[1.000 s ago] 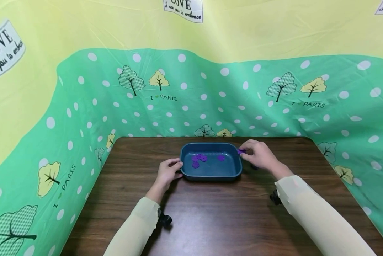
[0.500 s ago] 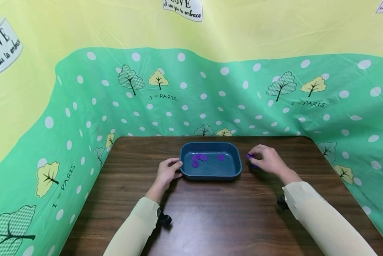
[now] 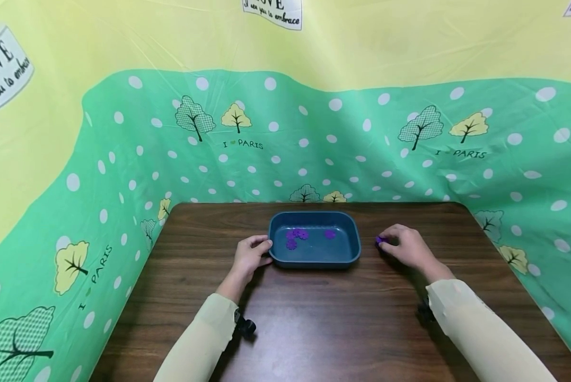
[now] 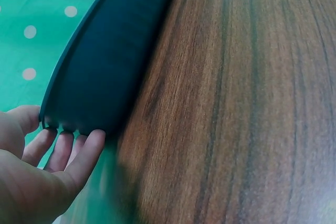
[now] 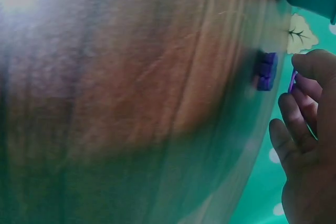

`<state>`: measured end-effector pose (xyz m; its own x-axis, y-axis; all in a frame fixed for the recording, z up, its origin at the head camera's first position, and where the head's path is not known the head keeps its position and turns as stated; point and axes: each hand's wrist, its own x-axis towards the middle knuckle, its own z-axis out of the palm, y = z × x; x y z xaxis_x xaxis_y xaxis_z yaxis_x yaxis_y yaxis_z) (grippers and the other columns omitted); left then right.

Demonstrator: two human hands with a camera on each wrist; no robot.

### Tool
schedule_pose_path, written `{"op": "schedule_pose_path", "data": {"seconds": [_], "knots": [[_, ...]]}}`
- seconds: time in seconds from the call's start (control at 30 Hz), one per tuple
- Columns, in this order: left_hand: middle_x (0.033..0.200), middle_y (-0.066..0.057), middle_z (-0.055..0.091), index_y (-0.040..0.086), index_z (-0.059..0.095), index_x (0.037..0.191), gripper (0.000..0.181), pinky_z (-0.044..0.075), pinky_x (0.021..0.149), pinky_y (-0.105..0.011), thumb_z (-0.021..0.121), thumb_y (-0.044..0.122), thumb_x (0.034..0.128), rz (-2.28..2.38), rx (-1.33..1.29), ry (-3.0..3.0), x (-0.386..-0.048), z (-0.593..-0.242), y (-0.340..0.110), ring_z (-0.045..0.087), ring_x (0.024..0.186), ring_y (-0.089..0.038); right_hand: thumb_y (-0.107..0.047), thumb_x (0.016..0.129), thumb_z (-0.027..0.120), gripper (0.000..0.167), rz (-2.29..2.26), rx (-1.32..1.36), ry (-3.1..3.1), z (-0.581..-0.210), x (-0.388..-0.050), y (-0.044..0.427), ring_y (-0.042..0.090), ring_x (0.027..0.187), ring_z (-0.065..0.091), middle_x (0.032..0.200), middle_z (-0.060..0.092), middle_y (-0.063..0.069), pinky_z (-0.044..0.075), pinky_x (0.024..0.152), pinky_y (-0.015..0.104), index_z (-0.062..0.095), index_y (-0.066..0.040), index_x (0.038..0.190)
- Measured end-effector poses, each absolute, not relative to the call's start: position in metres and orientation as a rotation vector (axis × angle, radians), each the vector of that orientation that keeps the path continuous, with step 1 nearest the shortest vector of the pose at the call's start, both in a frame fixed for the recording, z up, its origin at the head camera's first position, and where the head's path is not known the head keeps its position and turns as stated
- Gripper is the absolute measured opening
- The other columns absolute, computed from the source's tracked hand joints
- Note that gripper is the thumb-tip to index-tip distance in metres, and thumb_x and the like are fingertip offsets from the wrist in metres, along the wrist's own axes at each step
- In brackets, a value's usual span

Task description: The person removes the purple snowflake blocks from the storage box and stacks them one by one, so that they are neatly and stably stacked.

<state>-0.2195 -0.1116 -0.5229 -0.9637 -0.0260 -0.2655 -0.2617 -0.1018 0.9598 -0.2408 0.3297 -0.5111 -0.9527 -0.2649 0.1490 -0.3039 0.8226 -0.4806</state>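
A dark blue rectangular tray (image 3: 315,263) stands on the table, with several purple flower-shaped pieces (image 3: 291,244) flat on its floor. My left hand (image 3: 249,257) grips the tray's left end; the left wrist view shows the thumb (image 4: 27,118) at the rim and fingers (image 4: 86,156) against the outer wall. Right of the tray, my right hand (image 3: 410,249) pinches a thin purple piece (image 5: 293,81) edge-on between thumb and fingers. Close by it on the table is a small purple stack (image 5: 268,72), mostly hidden behind the hand in the head view.
Brown wood-grain table (image 3: 309,329) surrounds the tray. A green and yellow printed cloth (image 3: 285,127) hangs along its back and sides. Each wrist carries a small black camera (image 3: 245,326).
My right hand has moved from the tray's right rim, rightward and down to the stack beside it, with a purple piece in its fingers. The left hand and tray stay put.
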Motion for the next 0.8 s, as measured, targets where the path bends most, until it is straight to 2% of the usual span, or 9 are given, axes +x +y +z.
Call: {"op": "schedule_pose_path", "data": {"seconds": [0.4, 0.8], "knots": [[0.107, -0.008, 0.067, -0.009, 0.060, 0.134, 0.041, 0.061, 0.090, -0.054, 0.068, 0.009, 0.0992, 2.189, -0.309, 1.977, -0.219, -0.522, -0.112, 0.067, 0.103, -0.026, -0.014, 0.091, 0.077, 0.020, 0.767, 0.433, -2.887, -0.524, -0.236, 0.335, 0.037, 0.102, 0.067, 0.107, 0.072, 0.015, 0.057, 0.086, 0.058, 0.077, -0.002, 0.108], [0.109, -0.011, 0.068, -0.006, 0.064, 0.131, 0.038, 0.065, 0.083, -0.044, 0.070, 0.010, 0.0979, 2.191, -0.336, 1.993, -0.217, -0.522, -0.111, 0.068, 0.096, -0.018, -0.016, 0.091, 0.078, 0.021, 0.715, 0.436, -2.889, -0.525, -0.236, 0.332, 0.037, 0.100, 0.068, 0.106, 0.072, 0.014, 0.056, 0.086, 0.059, 0.077, -0.003, 0.107]]}}
